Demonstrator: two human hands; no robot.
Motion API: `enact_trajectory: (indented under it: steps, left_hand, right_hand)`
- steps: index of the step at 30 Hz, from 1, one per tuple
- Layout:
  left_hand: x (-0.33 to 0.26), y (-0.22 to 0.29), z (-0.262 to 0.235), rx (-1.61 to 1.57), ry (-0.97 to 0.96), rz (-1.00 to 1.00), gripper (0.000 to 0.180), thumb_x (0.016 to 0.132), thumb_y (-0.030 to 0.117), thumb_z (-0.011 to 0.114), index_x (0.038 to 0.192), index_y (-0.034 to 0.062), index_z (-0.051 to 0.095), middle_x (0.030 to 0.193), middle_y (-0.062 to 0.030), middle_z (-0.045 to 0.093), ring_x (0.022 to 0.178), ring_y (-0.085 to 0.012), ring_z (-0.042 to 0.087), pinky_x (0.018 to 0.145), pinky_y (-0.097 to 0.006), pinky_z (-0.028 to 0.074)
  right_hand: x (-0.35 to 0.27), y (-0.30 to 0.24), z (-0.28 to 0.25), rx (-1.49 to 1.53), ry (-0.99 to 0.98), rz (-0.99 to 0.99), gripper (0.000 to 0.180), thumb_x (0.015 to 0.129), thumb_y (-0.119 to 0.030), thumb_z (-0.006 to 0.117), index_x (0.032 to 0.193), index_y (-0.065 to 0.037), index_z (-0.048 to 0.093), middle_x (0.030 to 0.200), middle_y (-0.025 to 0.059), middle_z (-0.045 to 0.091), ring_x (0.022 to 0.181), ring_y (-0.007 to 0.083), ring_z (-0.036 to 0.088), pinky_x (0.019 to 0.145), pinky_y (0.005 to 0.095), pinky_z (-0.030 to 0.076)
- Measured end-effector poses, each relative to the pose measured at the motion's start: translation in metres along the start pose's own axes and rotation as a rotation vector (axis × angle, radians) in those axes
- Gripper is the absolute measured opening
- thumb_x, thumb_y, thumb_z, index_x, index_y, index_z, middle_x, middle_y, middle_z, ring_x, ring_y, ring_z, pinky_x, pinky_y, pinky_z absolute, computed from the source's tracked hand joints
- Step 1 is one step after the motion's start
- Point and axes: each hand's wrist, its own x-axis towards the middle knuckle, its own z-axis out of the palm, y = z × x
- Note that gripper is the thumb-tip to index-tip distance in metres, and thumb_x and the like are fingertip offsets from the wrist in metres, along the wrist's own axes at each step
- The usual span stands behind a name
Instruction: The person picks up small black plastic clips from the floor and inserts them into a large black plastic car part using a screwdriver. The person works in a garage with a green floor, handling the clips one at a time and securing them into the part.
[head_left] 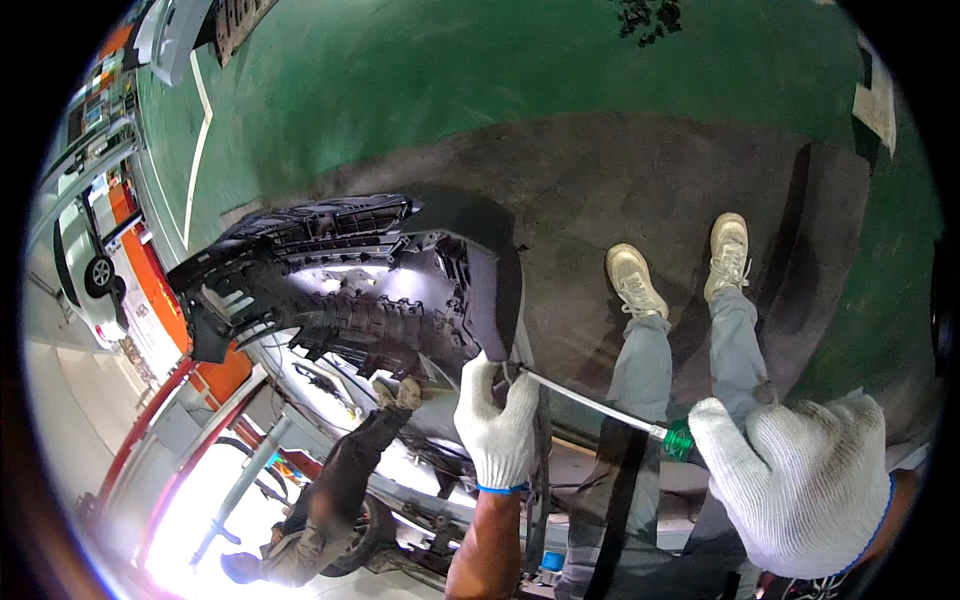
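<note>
My right hand [800, 480], in a white knit glove, is closed around the green handle [679, 440] of a long screwdriver. Its metal shaft [590, 402] slants up and left to the corner of a black car bumper [484, 290]. At that corner my left hand [497, 425], gloved in white too, pinches the bumper's edge between thumb and fingers, close beside the screwdriver's tip. What the tip touches is too small to make out. The bumper's hollow inner side, with ribs and brackets, faces up.
Behind the bumper at lower left, another person [335, 485] in dark clothes stands near a wheel [368, 535]. A white car [85, 265] and orange panels line the left side. My shoes [635, 280] are on a dark floor patch, with green floor [500, 60] beyond.
</note>
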Motion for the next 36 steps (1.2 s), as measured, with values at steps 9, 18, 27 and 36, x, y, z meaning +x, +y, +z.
enact_trajectory:
  steps: [9,18,27,36]
  left_hand:
    - [0.003,-0.025,0.007,-0.184,-0.024,0.081,0.053,0.087,0.003,0.072,0.139,0.0027,0.062,0.104,-0.0071,0.064,0.088,-0.0144,0.062,0.083,-0.028,0.052]
    - [0.01,-0.006,-0.003,-0.053,-0.069,0.12,0.049,0.087,-0.001,0.065,0.136,-0.0008,0.062,0.116,-0.0172,0.065,0.103,-0.0264,0.071,0.092,-0.035,0.055]
    - [0.013,-0.011,-0.001,-0.109,-0.03,0.237,0.05,0.083,-0.002,0.065,0.133,0.0012,0.065,0.109,-0.0165,0.067,0.099,-0.03,0.071,0.089,-0.035,0.055]
    - [0.016,-0.012,-0.002,-0.123,-0.042,0.196,0.053,0.082,0.003,0.068,0.134,-0.001,0.064,0.107,-0.017,0.066,0.099,-0.0292,0.069,0.091,-0.034,0.054]
  right_hand:
    - [0.025,-0.016,-0.029,0.042,-0.345,0.147,0.069,0.076,-0.028,0.08,0.136,-0.002,0.059,0.086,0.0068,0.058,0.071,0.0231,0.057,0.073,0.0495,0.04]
    - [0.019,-0.036,-0.022,-0.172,-0.318,0.127,0.07,0.079,-0.025,0.077,0.141,-0.001,0.054,0.095,0.0095,0.06,0.081,0.0299,0.059,0.078,0.0499,0.038]
    - [0.013,-0.018,0.005,0.371,-0.221,0.371,0.06,0.074,-0.019,0.083,0.128,-0.003,0.063,0.086,0.0175,0.065,0.07,0.0367,0.063,0.065,0.0449,0.05]
    - [-0.01,-0.003,0.056,0.588,-0.296,0.513,0.057,0.076,-0.02,0.082,0.127,0.0,0.066,0.087,0.0151,0.068,0.069,0.0269,0.066,0.063,0.0397,0.052]
